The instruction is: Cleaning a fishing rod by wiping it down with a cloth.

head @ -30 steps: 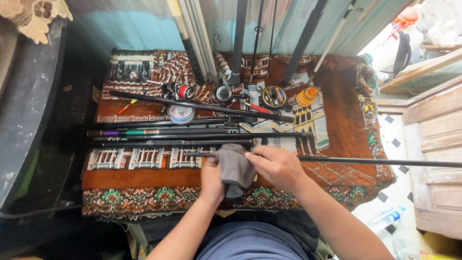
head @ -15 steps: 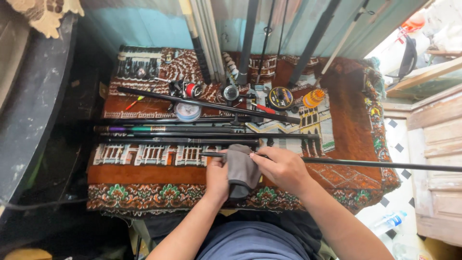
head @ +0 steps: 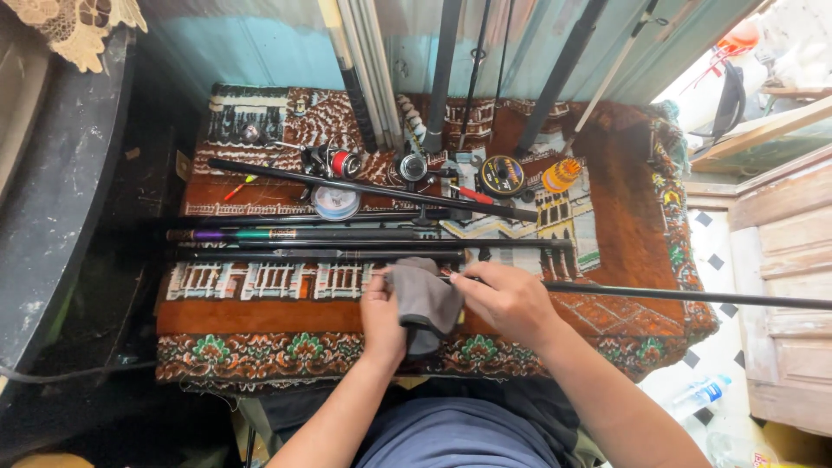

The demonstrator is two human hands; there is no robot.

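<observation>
Gripping a grey cloth (head: 425, 303) wrapped round a thin black rod (head: 685, 295), left hand (head: 381, 316) and right hand (head: 511, 301) sat close together; rod's long axis ran out rightward over the patterned rug (head: 260, 316), right hand nearer.

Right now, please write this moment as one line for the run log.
left hand: holds grey cloth | right hand: grips black rod at cloth | surface: patterned rug | nearby: reels, other rods

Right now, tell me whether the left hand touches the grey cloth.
Touching: the head view shows the left hand gripping the grey cloth against its side.
</observation>
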